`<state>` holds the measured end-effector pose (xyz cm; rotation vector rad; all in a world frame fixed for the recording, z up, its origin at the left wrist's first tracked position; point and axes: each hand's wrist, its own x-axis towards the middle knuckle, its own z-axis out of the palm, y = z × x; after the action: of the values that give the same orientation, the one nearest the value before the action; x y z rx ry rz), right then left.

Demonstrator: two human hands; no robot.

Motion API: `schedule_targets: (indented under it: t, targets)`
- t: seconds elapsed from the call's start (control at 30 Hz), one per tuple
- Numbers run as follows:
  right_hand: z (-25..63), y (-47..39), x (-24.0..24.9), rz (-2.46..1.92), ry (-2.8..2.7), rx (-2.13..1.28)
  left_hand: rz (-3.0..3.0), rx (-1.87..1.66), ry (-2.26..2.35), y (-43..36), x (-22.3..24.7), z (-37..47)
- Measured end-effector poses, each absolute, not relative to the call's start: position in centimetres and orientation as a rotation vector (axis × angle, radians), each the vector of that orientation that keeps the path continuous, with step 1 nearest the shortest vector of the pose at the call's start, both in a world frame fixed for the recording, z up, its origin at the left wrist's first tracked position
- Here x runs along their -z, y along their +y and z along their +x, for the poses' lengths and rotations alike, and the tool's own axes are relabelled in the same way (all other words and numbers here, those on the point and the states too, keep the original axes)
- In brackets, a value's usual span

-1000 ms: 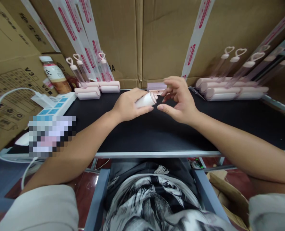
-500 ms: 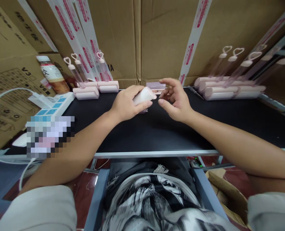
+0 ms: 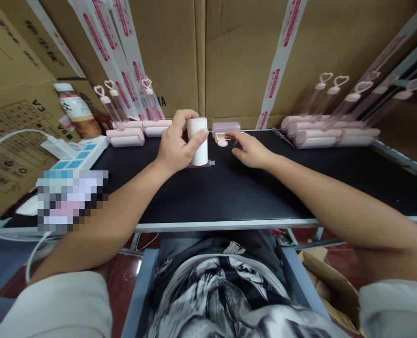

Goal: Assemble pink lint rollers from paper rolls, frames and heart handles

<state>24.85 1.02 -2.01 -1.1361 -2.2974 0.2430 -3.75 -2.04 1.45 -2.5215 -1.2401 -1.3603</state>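
My left hand [image 3: 178, 143] is wrapped round a white cylinder [image 3: 198, 149], which stands upright near the middle of the black tabletop [image 3: 236, 197]. Beneath and beside the cylinder, a clear purplish tube [image 3: 211, 163] lies mostly hidden. To the right, my right hand [image 3: 252, 149] has its fingers apart, with the fingertips at a small pink piece with a round tab [image 3: 223, 142]. Whether they touch it is hard to tell. Just behind that piece lies a translucent purple block [image 3: 226, 127].
Pink rolls with heart-topped tubes stand at the back left [image 3: 125, 137] and back right [image 3: 335, 136]. A drink bottle [image 3: 79, 110], a power strip [image 3: 83, 155] with cables and a blurred device [image 3: 72, 199] are at left. Cardboard [image 3: 236, 61] walls the back.
The white cylinder has turned from tilted to upright and moved slightly left and down with my left hand. My right hand has lowered beside the small pink piece.
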Motion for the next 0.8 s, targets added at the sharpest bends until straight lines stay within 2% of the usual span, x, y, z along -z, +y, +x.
schedule_targets:
  t: [0.1,0.27,0.4,0.53,0.67,0.8]
  targets:
    - [24.8,2.3,3.0,-1.176,-2.417,-0.239,-2.499,1.507,-1.25,-1.5,-1.3,-3.8]
    - [24.5,2.7,3.5,-1.263,-2.458,-0.163,-2.503,1.945,-1.205,-0.5,-1.1,-3.8]
    - [24.4,2.1,3.3,-1.243,-2.424,-0.156,-2.499,2.1,-1.295,-0.9,-1.4,-3.5]
    - [24.1,1.8,3.3,-1.335,-2.357,-0.053,-2.449,2.295,-1.499,-1.7,-2.2,-2.8]
    - [24.2,1.9,3.0,-1.421,-2.472,-0.105,-2.313,2.571,-1.836,-1.7,-3.1,-2.4]
    - [24.5,1.6,2.6,-1.392,-2.418,-0.108,-2.287,2.648,-2.12,-1.2,-3.5,-2.5]
